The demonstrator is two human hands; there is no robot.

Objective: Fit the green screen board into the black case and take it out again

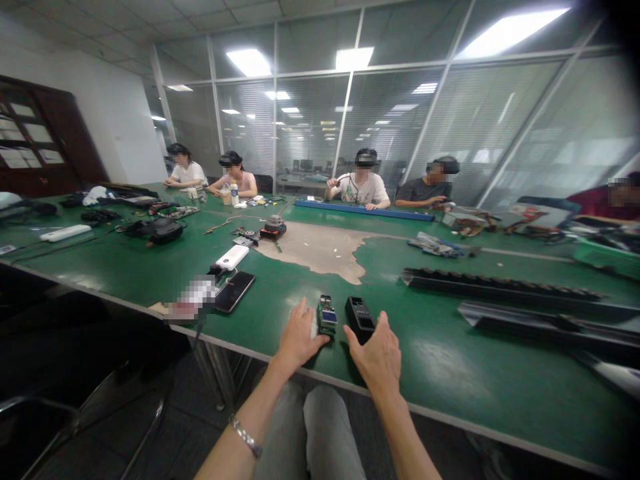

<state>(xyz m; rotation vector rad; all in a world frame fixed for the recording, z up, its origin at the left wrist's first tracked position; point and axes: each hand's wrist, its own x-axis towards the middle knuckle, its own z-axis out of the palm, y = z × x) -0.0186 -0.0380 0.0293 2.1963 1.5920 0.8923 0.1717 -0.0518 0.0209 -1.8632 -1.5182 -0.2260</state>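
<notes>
Two hands: both are held low over the green table, one on each side of the circuit board, so the board is kept within easy reach of either.

Left hand: spread just left of the circuit board, unclenched, with the thumb brought close to its near end; no grip is seen, and whether the board is touched cannot be told.

Right hand: spread to the right of the circuit board, thumb and fingers parted around the near end of the black casing; nothing is visibly clasped, though light contact cannot be ruled out.

Circuit board: laid in front of the seated person, its little screen turned upward, presumably so that it can be seen at a glance.

Black casing: set down just right of the circuit board, apart from it but roughly alongside, probably so that both can be compared or handled without stretching.

Phone: left lying flat, well to the left of the circuit board, apparently parked out of the hands' way.

White power bank: placed beyond the phone, farther from the circuit board, perhaps to be kept off the working spot.
</notes>
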